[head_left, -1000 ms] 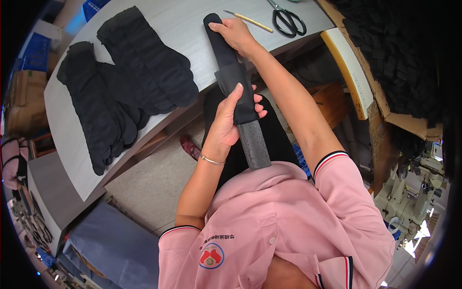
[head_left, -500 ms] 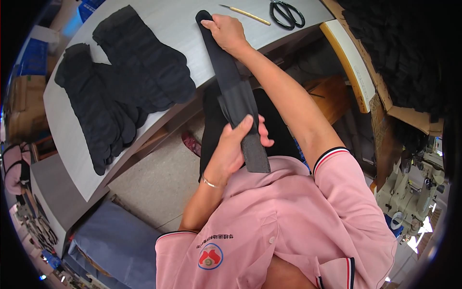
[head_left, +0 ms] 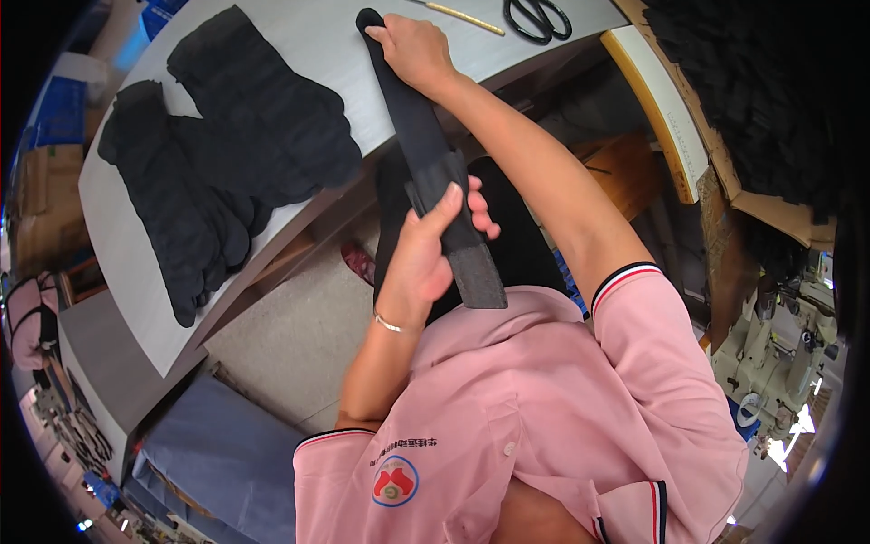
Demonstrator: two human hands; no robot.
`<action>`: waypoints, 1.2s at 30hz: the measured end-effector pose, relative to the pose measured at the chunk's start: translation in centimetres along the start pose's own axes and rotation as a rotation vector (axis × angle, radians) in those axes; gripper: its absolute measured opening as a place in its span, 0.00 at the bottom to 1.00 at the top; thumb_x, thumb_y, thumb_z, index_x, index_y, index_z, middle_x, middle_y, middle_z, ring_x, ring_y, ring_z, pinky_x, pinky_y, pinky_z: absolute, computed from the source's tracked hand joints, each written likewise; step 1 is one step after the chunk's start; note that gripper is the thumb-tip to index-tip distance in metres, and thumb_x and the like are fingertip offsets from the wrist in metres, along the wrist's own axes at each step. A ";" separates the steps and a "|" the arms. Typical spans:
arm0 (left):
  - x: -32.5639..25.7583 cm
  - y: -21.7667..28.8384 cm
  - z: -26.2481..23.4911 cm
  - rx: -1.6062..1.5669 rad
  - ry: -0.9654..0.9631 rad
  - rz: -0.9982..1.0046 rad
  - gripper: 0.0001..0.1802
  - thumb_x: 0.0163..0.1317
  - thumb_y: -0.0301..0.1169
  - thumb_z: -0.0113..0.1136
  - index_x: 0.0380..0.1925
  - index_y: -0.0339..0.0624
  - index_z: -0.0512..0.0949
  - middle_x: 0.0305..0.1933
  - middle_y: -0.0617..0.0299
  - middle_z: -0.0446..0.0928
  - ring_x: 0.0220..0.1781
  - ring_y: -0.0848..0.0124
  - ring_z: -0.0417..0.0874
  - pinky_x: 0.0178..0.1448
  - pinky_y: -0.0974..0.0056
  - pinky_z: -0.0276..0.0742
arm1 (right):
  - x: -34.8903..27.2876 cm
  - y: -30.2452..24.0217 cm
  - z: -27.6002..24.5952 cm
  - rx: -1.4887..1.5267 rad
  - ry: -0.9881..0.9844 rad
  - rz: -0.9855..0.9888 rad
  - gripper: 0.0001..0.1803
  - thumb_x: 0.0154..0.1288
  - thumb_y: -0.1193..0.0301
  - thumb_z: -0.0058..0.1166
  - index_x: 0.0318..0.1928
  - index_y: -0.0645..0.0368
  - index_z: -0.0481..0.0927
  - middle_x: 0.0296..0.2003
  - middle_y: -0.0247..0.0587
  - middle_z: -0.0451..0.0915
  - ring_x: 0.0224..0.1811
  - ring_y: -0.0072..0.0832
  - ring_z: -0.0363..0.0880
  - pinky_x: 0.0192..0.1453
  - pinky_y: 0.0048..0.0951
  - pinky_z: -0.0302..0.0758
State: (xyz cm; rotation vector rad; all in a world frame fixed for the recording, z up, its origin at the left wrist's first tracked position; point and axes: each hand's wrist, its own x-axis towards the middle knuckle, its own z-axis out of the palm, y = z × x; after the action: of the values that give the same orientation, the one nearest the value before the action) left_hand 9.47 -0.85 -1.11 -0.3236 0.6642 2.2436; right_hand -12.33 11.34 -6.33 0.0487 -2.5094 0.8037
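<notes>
A long, flat black strip-like form (head_left: 478, 279) slants from the table edge down towards my body, its lower end bare and dark grey. Black stretchy fabric, which looks like a sock (head_left: 412, 122), covers it up to the rounded far end. My left hand (head_left: 430, 240) wraps round the lower part, thumb on top and fingers showing on the other side, with a fold of fabric beside it. At the rounded tip, my right hand (head_left: 412, 53) pinches the sock and form between thumb and fingers.
Stacks of black socks (head_left: 263, 109) lie on the white table (head_left: 118, 245) at the left. A thin yellow-handled tool (head_left: 467, 18) and black-handled scissors (head_left: 536, 20) are near the far edge. At the right stands a cardboard box (head_left: 770, 222) of black pieces.
My left hand has slid up the form, and the fabric fold near it sits higher. The form and my right hand have shifted slightly left and away from my body.
</notes>
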 end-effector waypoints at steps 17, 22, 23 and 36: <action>1.6 1.4 -1.0 0.041 -0.020 -0.012 0.17 0.71 0.36 0.61 0.53 0.37 0.75 0.44 0.59 0.81 0.44 0.69 0.84 0.53 0.58 0.84 | 3.2 -0.4 1.8 -0.059 0.050 -0.077 0.18 0.74 0.60 0.49 0.35 0.65 0.77 0.24 0.57 0.81 0.29 0.52 0.82 0.33 0.46 0.78; -0.3 -0.2 -1.1 -0.162 -0.106 0.022 0.15 0.70 0.34 0.60 0.50 0.35 0.73 0.38 0.58 0.81 0.41 0.64 0.86 0.52 0.52 0.84 | 4.3 0.1 2.4 -0.078 -0.008 -0.037 0.17 0.75 0.62 0.48 0.35 0.64 0.77 0.24 0.57 0.81 0.30 0.53 0.83 0.34 0.47 0.79; -1.2 -0.7 -1.2 -0.160 -0.121 -0.049 0.15 0.71 0.34 0.60 0.50 0.35 0.74 0.38 0.59 0.80 0.42 0.62 0.86 0.55 0.51 0.84 | 4.4 0.1 2.3 -0.064 0.000 -0.059 0.17 0.75 0.62 0.48 0.35 0.64 0.77 0.24 0.58 0.81 0.30 0.53 0.83 0.35 0.47 0.79; 0.9 1.7 -0.2 -0.106 -0.100 -0.050 0.27 0.75 0.41 0.52 0.64 0.31 0.64 0.28 0.70 0.70 0.30 0.77 0.73 0.65 0.52 0.74 | 4.4 -0.9 2.3 -0.299 0.064 -0.018 0.18 0.75 0.61 0.48 0.34 0.64 0.77 0.25 0.58 0.81 0.30 0.53 0.83 0.35 0.48 0.78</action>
State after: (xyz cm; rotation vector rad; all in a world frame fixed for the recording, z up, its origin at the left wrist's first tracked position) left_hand 7.61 -1.33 -1.03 -0.2757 0.4806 2.2357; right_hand -17.04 9.81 -5.40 -0.0559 -2.5361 0.4097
